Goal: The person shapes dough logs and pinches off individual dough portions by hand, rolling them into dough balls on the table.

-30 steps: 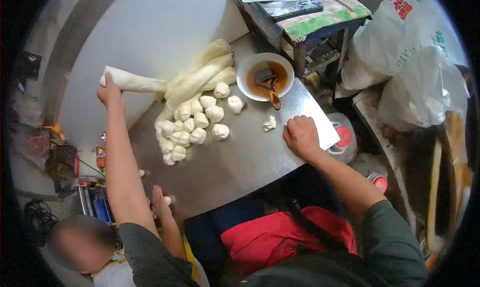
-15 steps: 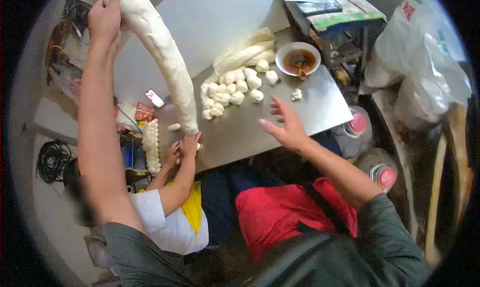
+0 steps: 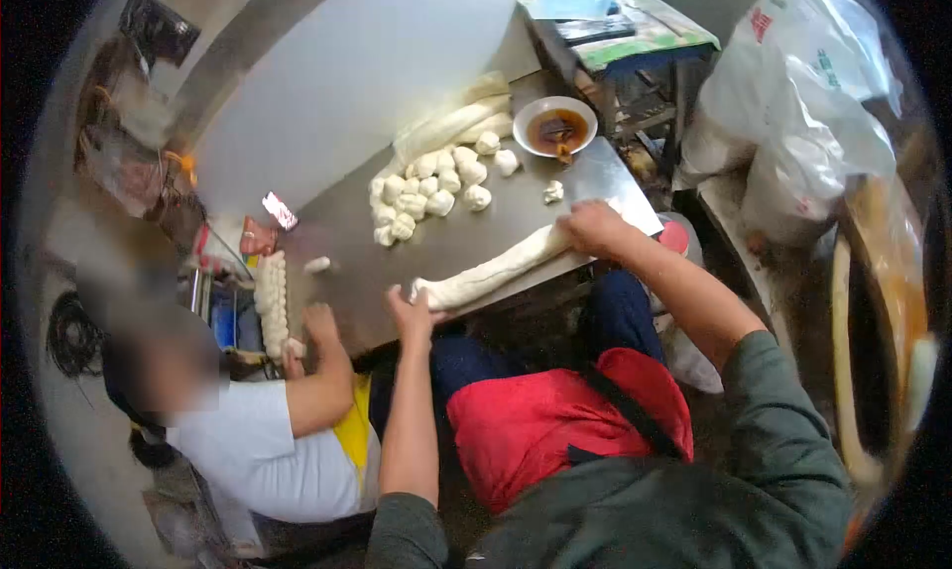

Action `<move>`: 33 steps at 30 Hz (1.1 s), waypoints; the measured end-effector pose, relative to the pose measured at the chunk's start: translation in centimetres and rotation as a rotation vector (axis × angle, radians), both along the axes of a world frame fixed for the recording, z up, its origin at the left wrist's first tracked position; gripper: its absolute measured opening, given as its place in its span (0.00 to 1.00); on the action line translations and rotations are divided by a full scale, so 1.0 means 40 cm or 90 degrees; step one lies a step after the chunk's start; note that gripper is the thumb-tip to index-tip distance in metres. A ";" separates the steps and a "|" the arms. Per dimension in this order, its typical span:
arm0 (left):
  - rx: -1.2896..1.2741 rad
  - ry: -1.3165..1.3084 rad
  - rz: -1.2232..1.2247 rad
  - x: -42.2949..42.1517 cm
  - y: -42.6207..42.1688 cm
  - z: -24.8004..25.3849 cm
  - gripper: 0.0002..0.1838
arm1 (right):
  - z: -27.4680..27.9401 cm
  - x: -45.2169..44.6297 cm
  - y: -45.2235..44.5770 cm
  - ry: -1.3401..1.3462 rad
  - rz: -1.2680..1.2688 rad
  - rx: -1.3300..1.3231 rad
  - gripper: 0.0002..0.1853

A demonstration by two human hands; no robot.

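A long, thick rope of pale dough point(image 3: 491, 275) lies along the front edge of the metal table point(image 3: 347, 242). My left hand point(image 3: 411, 313) grips its left end, thumb up against the tip. Toward the other end, my right hand point(image 3: 595, 228) is closed over the dough, its fingers partly hidden. Beyond the rope, a heap of dough balls point(image 3: 428, 184) rests on the metal, and a small lumpy dough piece point(image 3: 553, 191) sits apart, near my right hand. More dough lengths point(image 3: 451, 128) lie behind the heap, partly under a clear sheet.
At my left, a co-worker's hand point(image 3: 319, 323) is beside a row of shaped dough point(image 3: 271, 301). A white bowl point(image 3: 520, 135) of brown liquid stands at the table's far right. Filled plastic bags point(image 3: 823, 153) and a red-lidded jar point(image 3: 674, 237) are to the right.
The dough rope has come down from hanging in my raised left hand to lying along the table's front edge. My right hand, open before, has closed on it.
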State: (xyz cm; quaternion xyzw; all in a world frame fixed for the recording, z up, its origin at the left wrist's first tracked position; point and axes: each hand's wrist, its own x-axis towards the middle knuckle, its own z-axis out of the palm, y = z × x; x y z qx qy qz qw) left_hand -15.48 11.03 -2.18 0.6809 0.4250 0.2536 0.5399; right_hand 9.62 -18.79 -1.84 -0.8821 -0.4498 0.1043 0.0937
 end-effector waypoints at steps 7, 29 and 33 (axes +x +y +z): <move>0.375 0.077 -0.114 -0.028 0.032 -0.085 0.26 | -0.025 -0.266 0.212 -0.174 0.196 0.122 0.49; 0.034 0.030 -0.209 0.117 0.091 0.002 0.12 | 0.024 -0.322 0.544 0.055 -0.006 0.233 0.24; 0.200 0.040 -0.018 0.111 -0.017 0.054 0.20 | 0.029 -0.335 0.544 0.119 0.009 0.204 0.15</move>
